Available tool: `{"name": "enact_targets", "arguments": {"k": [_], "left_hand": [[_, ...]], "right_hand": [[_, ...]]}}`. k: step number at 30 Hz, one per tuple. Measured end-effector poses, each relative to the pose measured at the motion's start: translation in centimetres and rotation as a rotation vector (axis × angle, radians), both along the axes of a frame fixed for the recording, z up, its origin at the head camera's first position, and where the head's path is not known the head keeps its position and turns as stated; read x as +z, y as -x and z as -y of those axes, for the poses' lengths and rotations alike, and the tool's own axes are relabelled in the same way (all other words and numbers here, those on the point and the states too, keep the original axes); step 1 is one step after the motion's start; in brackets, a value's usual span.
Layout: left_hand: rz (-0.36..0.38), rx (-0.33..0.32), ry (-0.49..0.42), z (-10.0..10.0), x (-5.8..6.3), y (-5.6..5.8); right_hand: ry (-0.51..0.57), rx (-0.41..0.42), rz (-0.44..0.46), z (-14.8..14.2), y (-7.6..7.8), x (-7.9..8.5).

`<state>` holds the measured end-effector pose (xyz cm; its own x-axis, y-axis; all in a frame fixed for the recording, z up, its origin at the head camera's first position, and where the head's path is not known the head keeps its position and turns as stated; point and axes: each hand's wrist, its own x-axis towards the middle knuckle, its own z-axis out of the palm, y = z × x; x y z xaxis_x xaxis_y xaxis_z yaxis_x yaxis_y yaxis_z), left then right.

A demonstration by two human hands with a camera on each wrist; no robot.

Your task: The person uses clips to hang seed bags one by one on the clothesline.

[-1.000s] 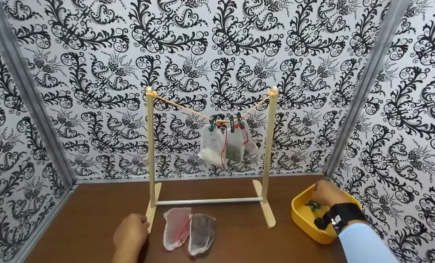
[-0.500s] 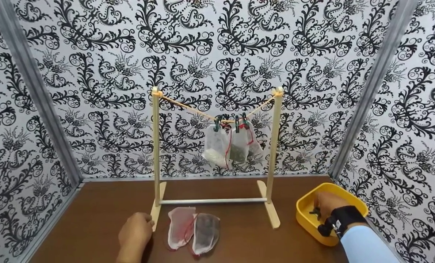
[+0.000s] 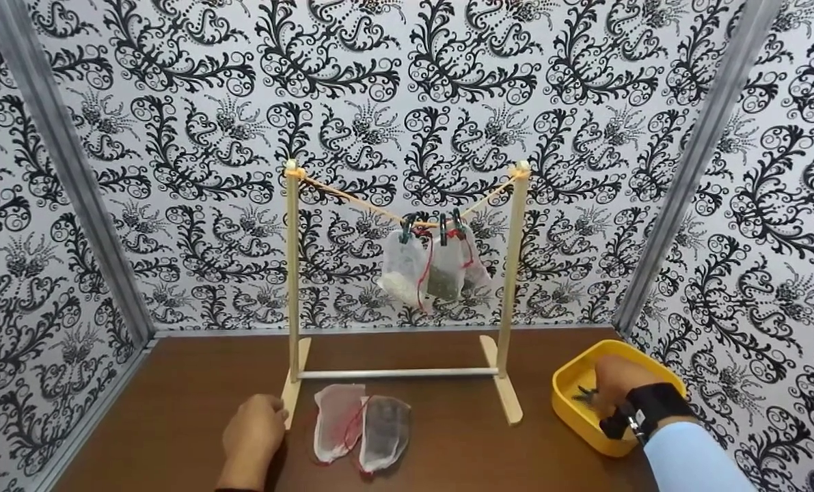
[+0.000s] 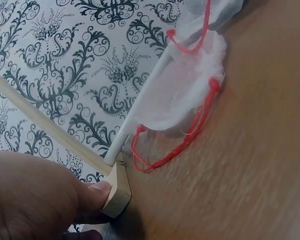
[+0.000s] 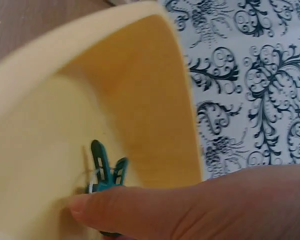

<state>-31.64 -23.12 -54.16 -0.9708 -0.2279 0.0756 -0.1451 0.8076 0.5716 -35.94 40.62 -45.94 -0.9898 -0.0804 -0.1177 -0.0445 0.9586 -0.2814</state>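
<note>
My left hand (image 3: 253,430) grips the front end of the left wooden foot of a small drying stand (image 3: 293,273); in the left wrist view the thumb lies against that foot (image 4: 119,192). My right hand (image 3: 618,386) is down inside a yellow tray (image 3: 584,430) at the right. There the thumb and fingers hold a dark green clothespin (image 5: 105,167), whose two prongs stick out past the thumb; the fingers behind are mostly hidden. On the stand's sagging cord (image 3: 352,198), several green clothespins (image 3: 443,229) hold up white mesh bags (image 3: 403,270) with red drawstrings.
Two more mesh bags, a pinkish one (image 3: 338,417) and a darker one (image 3: 386,430), lie side by side on the brown table (image 3: 475,458) before the stand. A white crossbar (image 3: 400,374) joins the stand's feet. Patterned walls (image 3: 208,137) enclose the back and sides.
The head view has shifted slightly. My right hand has shifted a little within the yellow tray, closing in on a green clothespin. My left hand stays at the stand's foot.
</note>
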Motion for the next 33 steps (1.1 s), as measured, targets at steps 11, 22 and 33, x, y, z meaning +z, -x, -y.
{"name": "enact_targets", "arguments": {"k": [11, 22, 33], "left_hand": [[0.005, 0.008, -0.004, 0.2, -0.4, 0.0], [0.006, -0.02, -0.004, 0.1, -0.2, -0.1], [0.011, -0.016, 0.01, -0.4, 0.8, -0.2]], "right_hand": [[0.063, 0.048, 0.065, 1.4, -0.1, 0.8], [0.067, 0.147, 0.026, 0.7, 1.0, -0.8], [0.254, 0.157, 0.013, 3.2, 0.7, 5.0]]}}
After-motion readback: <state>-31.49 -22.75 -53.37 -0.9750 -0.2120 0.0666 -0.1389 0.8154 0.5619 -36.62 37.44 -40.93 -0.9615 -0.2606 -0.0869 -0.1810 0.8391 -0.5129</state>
